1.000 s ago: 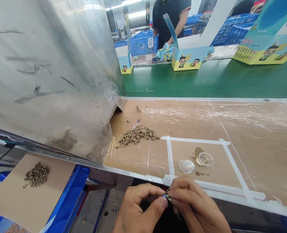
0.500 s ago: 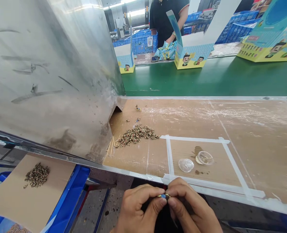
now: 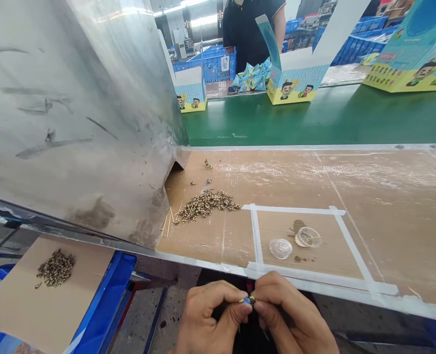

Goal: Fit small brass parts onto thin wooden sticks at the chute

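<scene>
My left hand [image 3: 211,314] pinches a tiny blue-and-yellow piece [image 3: 246,300] between thumb and forefinger, just off the table's front edge. From the other side, the thumb and forefinger of my right hand [image 3: 292,314] close on its dark end. Fingertips cover much of it, so I cannot tell whether it is one part or two joined. Beyond my hands on the cardboard tabletop [image 3: 388,206] lies a heap of tiny dark-and-cream parts [image 3: 206,204]. A few loose bits, including a small blue one [image 3: 208,182], lie behind the heap.
A clear cup [image 3: 308,237] and a clear lid [image 3: 280,249] sit inside a white-tape rectangle. Thin sticks [image 3: 169,223] lie by the metal panel [image 3: 92,123]. Another heap [image 3: 55,268] rests on cardboard at left. Printed boxes [image 3: 295,81] stand on a green belt [image 3: 233,123]; a person stands behind.
The piece has turned slightly between my fingertips, showing more blue, while both hands keep their pinch. Across the belt, the other person's hand has drawn back from the blue packets.
</scene>
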`<state>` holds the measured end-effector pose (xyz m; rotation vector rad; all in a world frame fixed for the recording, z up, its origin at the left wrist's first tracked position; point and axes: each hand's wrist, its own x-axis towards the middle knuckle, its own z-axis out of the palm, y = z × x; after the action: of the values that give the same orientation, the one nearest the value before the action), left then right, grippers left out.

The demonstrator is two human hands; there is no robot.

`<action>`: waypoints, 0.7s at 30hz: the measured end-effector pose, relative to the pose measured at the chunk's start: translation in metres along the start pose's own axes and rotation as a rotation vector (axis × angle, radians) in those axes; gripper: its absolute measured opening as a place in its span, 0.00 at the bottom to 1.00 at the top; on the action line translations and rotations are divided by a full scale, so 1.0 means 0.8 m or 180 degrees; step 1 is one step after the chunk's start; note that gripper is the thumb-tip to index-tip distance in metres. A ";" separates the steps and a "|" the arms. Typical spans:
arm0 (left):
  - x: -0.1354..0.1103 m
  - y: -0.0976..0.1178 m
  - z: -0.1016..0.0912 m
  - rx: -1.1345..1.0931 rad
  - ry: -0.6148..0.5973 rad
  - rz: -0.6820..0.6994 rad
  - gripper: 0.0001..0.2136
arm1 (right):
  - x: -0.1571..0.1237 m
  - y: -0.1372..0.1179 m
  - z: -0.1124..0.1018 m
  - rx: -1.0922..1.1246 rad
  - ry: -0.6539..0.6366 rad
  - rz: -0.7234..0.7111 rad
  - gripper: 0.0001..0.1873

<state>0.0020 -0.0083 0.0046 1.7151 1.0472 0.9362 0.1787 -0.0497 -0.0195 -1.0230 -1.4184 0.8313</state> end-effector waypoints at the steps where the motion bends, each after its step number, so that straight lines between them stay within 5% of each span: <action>1: 0.000 0.000 0.000 0.0002 -0.0012 0.0035 0.05 | 0.003 -0.003 -0.001 -0.0054 -0.0041 -0.0039 0.10; 21: -0.003 -0.008 -0.002 0.0242 -0.0278 0.0113 0.08 | 0.004 -0.001 -0.006 -0.0235 -0.0300 -0.0047 0.13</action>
<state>-0.0014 -0.0086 -0.0010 1.8259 1.0092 0.8454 0.1832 -0.0473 -0.0173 -1.0393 -1.5445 0.8307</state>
